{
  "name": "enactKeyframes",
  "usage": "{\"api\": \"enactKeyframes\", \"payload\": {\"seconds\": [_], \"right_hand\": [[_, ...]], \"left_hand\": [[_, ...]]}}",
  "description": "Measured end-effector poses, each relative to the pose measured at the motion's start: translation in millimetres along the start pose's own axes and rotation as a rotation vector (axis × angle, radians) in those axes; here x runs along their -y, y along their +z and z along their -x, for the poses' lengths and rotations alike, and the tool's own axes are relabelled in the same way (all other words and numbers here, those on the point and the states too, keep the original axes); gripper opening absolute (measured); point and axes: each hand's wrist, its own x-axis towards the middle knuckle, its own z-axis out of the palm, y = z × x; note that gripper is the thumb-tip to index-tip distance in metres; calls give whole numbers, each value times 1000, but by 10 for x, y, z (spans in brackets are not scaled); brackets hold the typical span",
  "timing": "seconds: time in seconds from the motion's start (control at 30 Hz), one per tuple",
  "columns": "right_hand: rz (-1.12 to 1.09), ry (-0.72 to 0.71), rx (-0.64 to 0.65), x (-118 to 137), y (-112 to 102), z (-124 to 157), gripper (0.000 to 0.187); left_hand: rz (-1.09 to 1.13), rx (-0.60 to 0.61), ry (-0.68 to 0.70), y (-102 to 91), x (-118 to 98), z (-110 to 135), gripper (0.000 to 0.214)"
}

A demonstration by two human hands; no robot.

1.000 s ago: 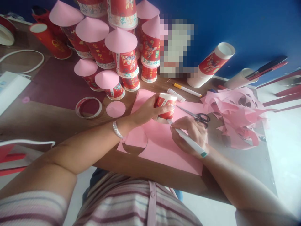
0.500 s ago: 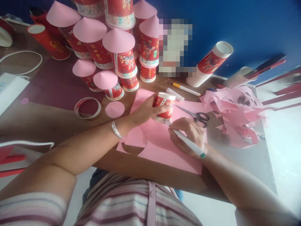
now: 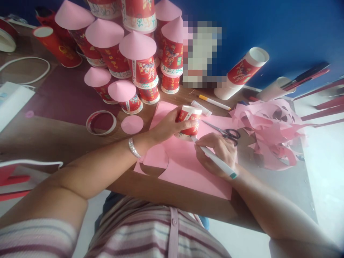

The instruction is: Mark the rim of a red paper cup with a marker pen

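Observation:
My left hand (image 3: 168, 125) is wrapped round a red paper cup (image 3: 189, 122) that stands upside down on a pink paper sheet (image 3: 188, 168). My right hand (image 3: 217, 152) grips a white pen (image 3: 215, 159) with a green end, its tip touching the sheet at the cup's rim. The sheet has a round cutout (image 3: 153, 168) at its near left edge. Black-handled scissors (image 3: 225, 132) lie on the sheet just beyond my right hand.
A stack of red cups with pink cone tops (image 3: 134, 50) stands at the back. A pink cone (image 3: 132, 124) and a cut cup ring (image 3: 101, 122) lie to the left. Pink paper scraps (image 3: 268, 132) pile at the right. A cup stack (image 3: 240, 73) and a marker (image 3: 213, 102) lie behind.
Both hands stay at the cup and pen; only the head camera shifts slightly.

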Motion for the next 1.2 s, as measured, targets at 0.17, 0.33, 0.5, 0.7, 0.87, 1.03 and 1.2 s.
{"api": "enactKeyframes", "payload": {"seconds": [0.17, 0.33, 0.5, 0.7, 0.87, 1.03, 1.2], "right_hand": [[-9, -18, 10, 23, 8, 8, 22], [-47, -2, 12, 31, -9, 5, 28], [-38, -8, -3, 9, -21, 2, 30], [-7, 4, -15, -10, -1, 18, 25], [-22, 8, -9, -17, 5, 26, 27], [-16, 13, -11, -13, 2, 26, 29], [-10, 15, -7, -11, -3, 18, 28]], "left_hand": [[-5, -24, 15, -4, 8, -12, 71], [-4, -33, -2, -9, 16, -18, 75], [32, -6, -1, 0, 5, -9, 73], [39, -5, -4, 11, -4, 1, 71], [45, -12, -24, 11, -5, 9, 72], [35, -16, -15, 11, 1, -1, 72], [34, 6, -16, 5, 0, -4, 72]]}}
